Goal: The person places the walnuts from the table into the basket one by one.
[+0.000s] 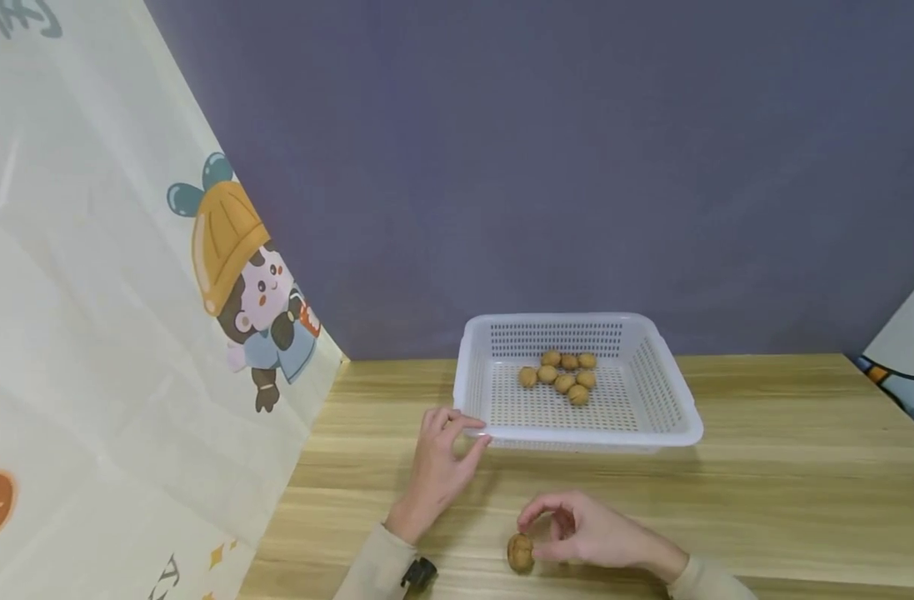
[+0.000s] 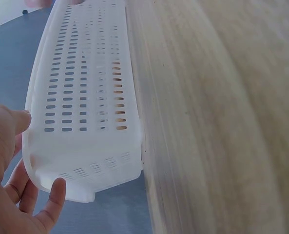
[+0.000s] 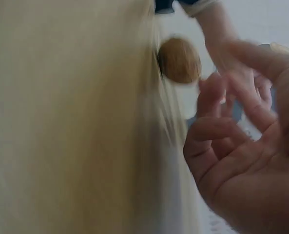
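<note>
A single walnut [image 1: 520,552] sits on the wooden table near its front. My right hand [image 1: 587,533] is right beside it, thumb and forefinger parted in a curve at its right side. In the right wrist view a small gap shows between the fingertips and the walnut [image 3: 179,59]. Farther back stands a white perforated plastic basket [image 1: 584,436] with several walnuts [image 1: 565,383] on its bottom. My left hand [image 1: 440,458] grips the basket's front left corner, thumb on one side of the rim and fingers on the other, as the left wrist view also shows.
A dark grey-blue panel [image 1: 546,167] rises behind the basket at the table's back edge. On the left hangs a white sheet [image 1: 89,292] with a printed cartoon figure. The wooden table [image 1: 786,483] extends to the right of the basket.
</note>
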`<state>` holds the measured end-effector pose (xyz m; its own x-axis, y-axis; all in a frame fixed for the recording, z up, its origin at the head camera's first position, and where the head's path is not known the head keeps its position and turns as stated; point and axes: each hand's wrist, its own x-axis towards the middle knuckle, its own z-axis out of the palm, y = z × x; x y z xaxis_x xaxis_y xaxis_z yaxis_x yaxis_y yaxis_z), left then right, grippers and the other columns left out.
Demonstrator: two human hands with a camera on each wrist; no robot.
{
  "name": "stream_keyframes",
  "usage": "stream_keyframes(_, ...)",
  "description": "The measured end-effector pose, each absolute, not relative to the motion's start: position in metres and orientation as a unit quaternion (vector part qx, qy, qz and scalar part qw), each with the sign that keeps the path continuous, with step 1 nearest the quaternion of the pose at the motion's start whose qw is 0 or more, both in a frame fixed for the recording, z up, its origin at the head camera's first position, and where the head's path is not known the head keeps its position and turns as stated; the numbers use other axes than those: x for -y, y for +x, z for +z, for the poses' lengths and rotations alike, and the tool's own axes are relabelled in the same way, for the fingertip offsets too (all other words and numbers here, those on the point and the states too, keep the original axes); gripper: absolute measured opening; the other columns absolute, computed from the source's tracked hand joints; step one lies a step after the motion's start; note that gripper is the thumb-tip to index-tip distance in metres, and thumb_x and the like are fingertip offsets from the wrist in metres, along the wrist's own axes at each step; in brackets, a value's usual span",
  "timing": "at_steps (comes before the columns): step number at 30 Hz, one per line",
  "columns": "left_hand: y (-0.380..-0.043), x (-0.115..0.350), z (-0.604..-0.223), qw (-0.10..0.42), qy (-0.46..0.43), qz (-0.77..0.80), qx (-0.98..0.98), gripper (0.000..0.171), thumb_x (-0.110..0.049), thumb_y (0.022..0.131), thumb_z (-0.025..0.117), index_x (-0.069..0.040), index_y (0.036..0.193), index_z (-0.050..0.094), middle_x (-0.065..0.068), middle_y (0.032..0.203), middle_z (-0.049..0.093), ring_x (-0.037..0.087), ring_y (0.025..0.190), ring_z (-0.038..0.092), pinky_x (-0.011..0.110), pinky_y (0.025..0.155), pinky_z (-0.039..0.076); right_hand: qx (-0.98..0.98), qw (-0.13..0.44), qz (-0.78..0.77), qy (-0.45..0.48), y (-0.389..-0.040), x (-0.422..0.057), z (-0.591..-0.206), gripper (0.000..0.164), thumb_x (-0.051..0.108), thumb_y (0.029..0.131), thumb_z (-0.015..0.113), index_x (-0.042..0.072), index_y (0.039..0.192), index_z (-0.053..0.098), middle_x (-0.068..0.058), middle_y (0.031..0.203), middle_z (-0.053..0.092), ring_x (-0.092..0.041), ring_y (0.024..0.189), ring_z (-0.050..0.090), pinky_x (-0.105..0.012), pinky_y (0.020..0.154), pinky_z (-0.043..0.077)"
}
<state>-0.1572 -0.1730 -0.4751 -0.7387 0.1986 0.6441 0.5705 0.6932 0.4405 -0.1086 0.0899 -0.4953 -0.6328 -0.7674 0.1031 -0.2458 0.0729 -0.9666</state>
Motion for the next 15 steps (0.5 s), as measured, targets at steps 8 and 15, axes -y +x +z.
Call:
stream_keyframes(8, -0.156, 0.172, -0.475, 0.290, -0.220, -0.329, 0.871, 0.022, -0.020, 0.085, 0.089, -0.015, 0.103, 0.078, 0.000, 0.102, 0.065, 0.018, 0.106, 0.056, 0.035, 0.091, 0.052, -0.674, 0.274, -0.600, -0.333, -0.102, -0.088, -0.512, 0.046, 0.012, 0.095, 0.077, 0.000, 0.137, 0.062, -0.019, 0.132, 0.068, 0.007, 0.064, 0.056, -0.009, 0.058, 0.048)
stream_keyframes(15, -0.156, 0.172, -0.475, 0.299, -0.222, -0.330, 0.867, 0.022, -0.019, 0.084, 0.089, -0.015, 0.103, 0.078, 0.000, 0.102, 0.065, 0.017, 0.104, 0.055, 0.034, 0.089, 0.052, -0.686, 0.263, -0.582, -0.348, -0.098, -0.085, -0.514, 0.043, 0.013, 0.094, 0.080, 0.004, 0.134, 0.066, -0.008, 0.116, 0.071, 0.006, 0.068, 0.060, -0.012, 0.060, 0.052)
